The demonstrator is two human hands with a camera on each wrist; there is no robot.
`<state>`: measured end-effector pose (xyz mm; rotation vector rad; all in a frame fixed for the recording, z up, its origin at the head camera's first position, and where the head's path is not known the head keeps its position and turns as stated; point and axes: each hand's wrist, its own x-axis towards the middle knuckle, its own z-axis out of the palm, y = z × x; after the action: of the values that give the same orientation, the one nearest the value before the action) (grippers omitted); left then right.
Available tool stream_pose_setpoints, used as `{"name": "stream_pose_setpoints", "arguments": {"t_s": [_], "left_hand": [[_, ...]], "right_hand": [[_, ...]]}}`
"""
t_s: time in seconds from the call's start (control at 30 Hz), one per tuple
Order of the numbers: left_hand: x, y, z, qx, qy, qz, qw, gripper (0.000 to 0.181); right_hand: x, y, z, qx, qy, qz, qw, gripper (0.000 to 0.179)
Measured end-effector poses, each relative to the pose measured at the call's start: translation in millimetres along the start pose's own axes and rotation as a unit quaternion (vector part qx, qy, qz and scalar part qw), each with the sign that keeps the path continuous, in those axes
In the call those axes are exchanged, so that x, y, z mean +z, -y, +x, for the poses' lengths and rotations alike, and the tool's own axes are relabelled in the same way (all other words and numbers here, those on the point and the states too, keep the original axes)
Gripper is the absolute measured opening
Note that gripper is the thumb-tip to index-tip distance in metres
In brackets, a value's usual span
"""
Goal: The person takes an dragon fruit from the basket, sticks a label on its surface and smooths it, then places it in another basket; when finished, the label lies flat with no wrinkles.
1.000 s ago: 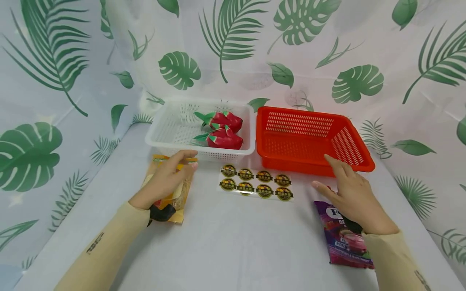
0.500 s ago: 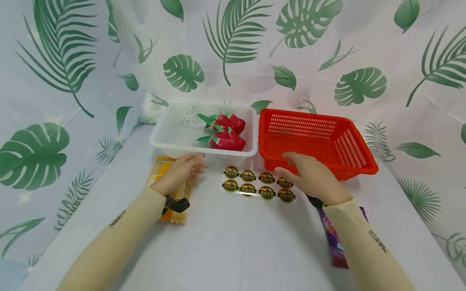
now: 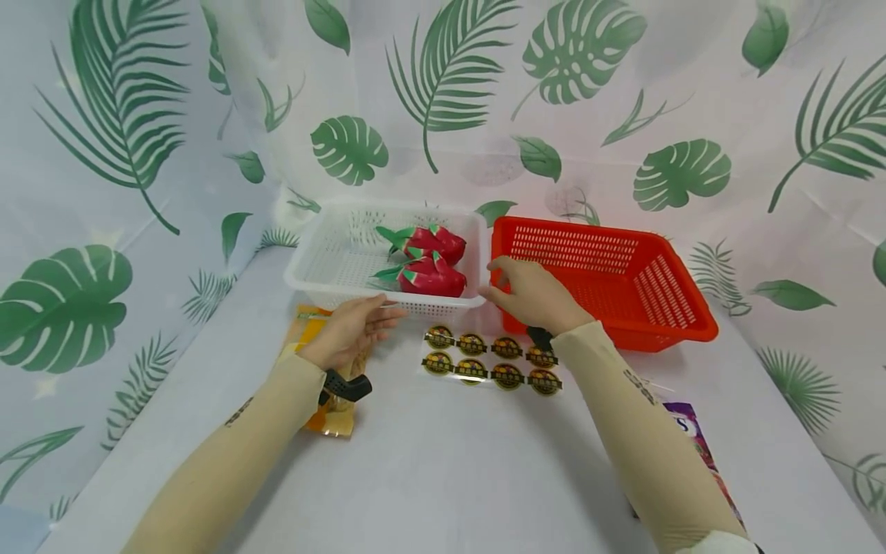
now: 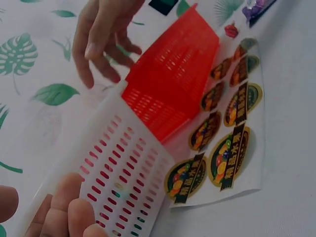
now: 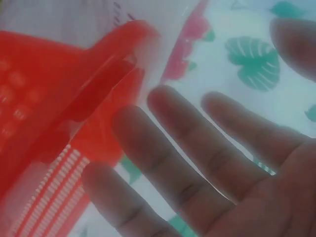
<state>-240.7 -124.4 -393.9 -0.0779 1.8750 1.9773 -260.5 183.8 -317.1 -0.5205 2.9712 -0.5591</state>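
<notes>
Two pink dragon fruits with green leaf tips, the nearer dragon fruit and the farther dragon fruit, lie in the right part of a white perforated basket. At that basket's front wall is my left hand, fingers extended and holding nothing; whether they touch the wall I cannot tell. My right hand hovers where the white basket meets a red perforated basket. In the right wrist view its fingers are spread, with nothing between them.
A clear sheet of round black-and-gold stickers lies in front of the baskets. Partly under the left hand is a yellow-orange food packet. The right forearm covers much of a purple packet. A leaf-patterned cloth rises behind.
My right hand has swept left from above the purple packet, across the front of the red basket, to the white basket's right end. My left hand has shifted slightly right along the white basket's front.
</notes>
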Motion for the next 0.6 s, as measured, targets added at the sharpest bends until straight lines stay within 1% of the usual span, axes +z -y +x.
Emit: {"name": "stream_pose_setpoints", "arguments": {"t_s": [0.1, 0.23, 0.37, 0.53, 0.6], "left_hand": [[-1.9, 0.3, 0.5, -0.001, -0.011, 0.000, 0.9999, 0.053], [-4.4, 1.1, 2.1, 0.001, -0.018, 0.002, 0.9998, 0.051], [-5.2, 1.3, 4.2, 0.001, -0.022, -0.007, 0.9997, 0.050], [-4.5, 1.6, 7.5, 0.009, -0.017, -0.044, 0.9988, 0.047], [-3.8, 1.8, 8.9, 0.012, -0.013, -0.065, 0.9977, 0.046]], "right_hand": [[1.0, 9.6, 18.9, 0.003, 0.012, 0.006, 0.9999, 0.059], [1.2, 26.1, 43.1, 0.003, 0.026, 0.003, 0.9996, 0.058], [3.7, 41.7, 66.0, -0.014, 0.044, -0.015, 0.9988, 0.058], [9.8, 53.2, 89.3, -0.027, 0.071, -0.037, 0.9965, 0.055], [12.7, 55.7, 98.1, -0.022, 0.082, -0.047, 0.9953, 0.052]]}}
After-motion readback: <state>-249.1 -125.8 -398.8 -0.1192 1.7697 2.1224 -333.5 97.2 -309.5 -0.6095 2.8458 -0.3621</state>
